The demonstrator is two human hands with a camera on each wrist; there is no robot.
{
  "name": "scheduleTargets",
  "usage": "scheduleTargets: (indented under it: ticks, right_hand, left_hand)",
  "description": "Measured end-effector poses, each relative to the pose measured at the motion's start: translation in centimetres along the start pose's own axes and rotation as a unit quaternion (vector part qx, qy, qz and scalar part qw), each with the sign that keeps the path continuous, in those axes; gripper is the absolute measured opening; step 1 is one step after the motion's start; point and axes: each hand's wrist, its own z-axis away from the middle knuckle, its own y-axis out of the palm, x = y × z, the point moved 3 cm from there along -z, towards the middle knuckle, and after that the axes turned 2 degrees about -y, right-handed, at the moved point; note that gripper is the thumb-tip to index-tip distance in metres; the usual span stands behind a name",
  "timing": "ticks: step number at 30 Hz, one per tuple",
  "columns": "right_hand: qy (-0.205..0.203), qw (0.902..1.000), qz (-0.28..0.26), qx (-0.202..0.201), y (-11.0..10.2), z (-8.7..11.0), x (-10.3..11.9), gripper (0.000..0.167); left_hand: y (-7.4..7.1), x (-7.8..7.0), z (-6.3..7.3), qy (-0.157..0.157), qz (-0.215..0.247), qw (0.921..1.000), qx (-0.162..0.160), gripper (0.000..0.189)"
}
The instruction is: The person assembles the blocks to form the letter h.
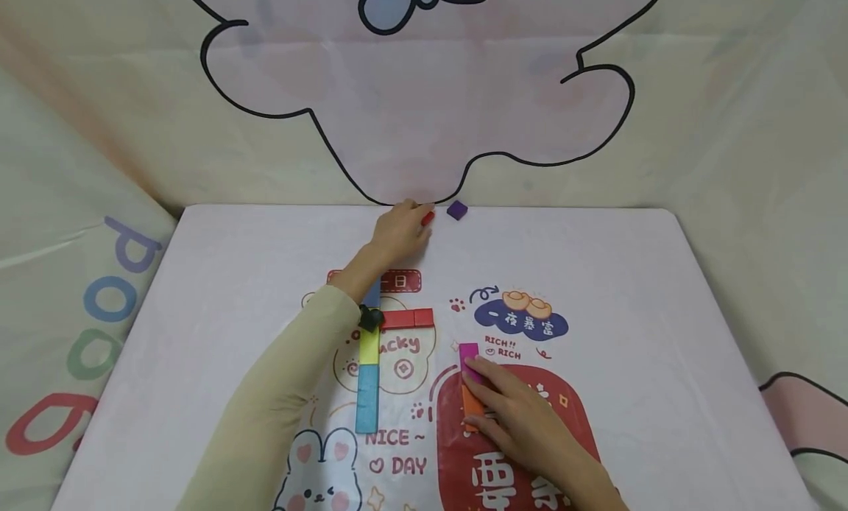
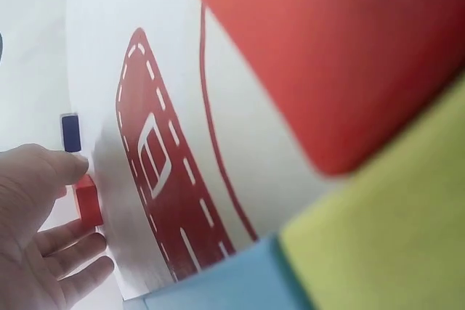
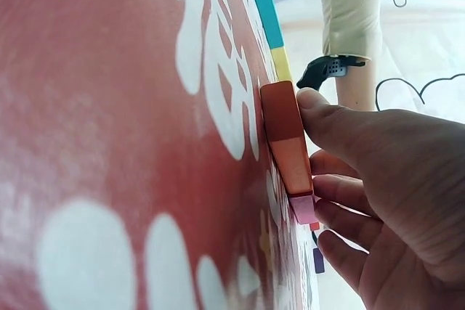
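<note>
At the table's far edge my left hand (image 1: pixel 400 233) pinches a small red block (image 2: pixel 89 201) between thumb and fingers. A dark purple block (image 1: pixel 457 210) lies just right of that hand. My right hand (image 1: pixel 520 411) rests on an end-to-end row of a magenta block (image 1: pixel 468 350) and orange blocks (image 1: pixel 472 404). Its thumb touches the near orange end, and its fingertips lie along the row. Left of it, a light blue piece (image 1: pixel 367 400), a yellow piece (image 1: pixel 369 347) and a darker blue piece (image 1: pixel 373 294) form a column. Red blocks (image 1: pixel 407 319) branch right from the column.
Everything lies on a white table cover (image 1: pixel 649 312) printed with a rabbit, lettering and a large red patch. A patterned cloth (image 1: pixel 530 113) hangs behind the table's far edge. A black wrist device (image 1: pixel 371 318) on my left arm partly covers the column.
</note>
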Motion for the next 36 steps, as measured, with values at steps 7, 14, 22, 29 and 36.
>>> scheduleTargets:
  ticks: [7,14,22,29,36]
  right_hand:
    - [-0.013,0.9998,0.0,-0.012,0.1,0.0,-0.1,0.069]
    - [-0.003,1.0,-0.002,-0.007,0.1,-0.1,-0.2,0.071]
    - [-0.003,1.0,0.001,-0.007,0.3,-0.1,-0.3,0.071]
    - [-0.002,1.0,0.002,-0.005,0.3,0.0,-0.3,0.071]
    - [0.001,1.0,0.005,-0.005,0.3,0.0,-0.4,0.071]
  left_hand:
    - [0.1,-0.4,-0.4,0.009,-0.012,0.9999,-0.007,0.042]
    - [-0.2,-0.2,-0.7,0.02,0.009,0.9993,-0.03,0.027]
    - [-0.3,-0.1,-0.4,0.008,0.006,0.9999,-0.007,0.032]
    - [-0.7,-0.3,-0.1,-0.001,0.001,1.0,0.01,0.031]
    - [-0.9,-0.4,0.2,-0.004,0.008,0.9999,0.012,0.032]
